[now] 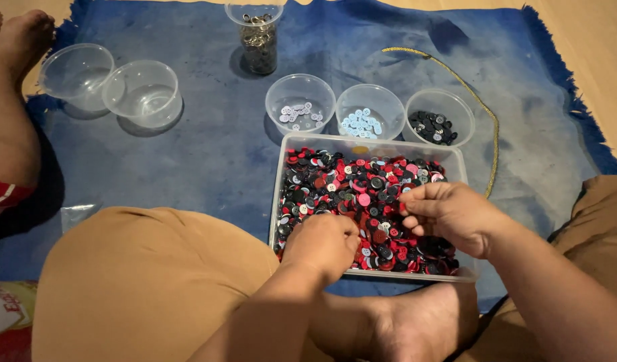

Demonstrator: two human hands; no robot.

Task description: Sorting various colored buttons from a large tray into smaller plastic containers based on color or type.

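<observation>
I see both hands down in the clear tray (282,175) of mixed buttons (349,184): the left hand (322,243) curled shut at its near left, the right hand (449,214) pinching fingertips together over the right side. Beyond the tray stand three small bowls (300,104), and at the near left corner lies a red and yellow package (5,322).

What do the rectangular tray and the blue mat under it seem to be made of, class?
Rectangular tray: probably clear plastic, glossy; the buttons show through its wall. Blue mat: likely woven cloth, matte, with a frayed fringe along its edge.
</observation>
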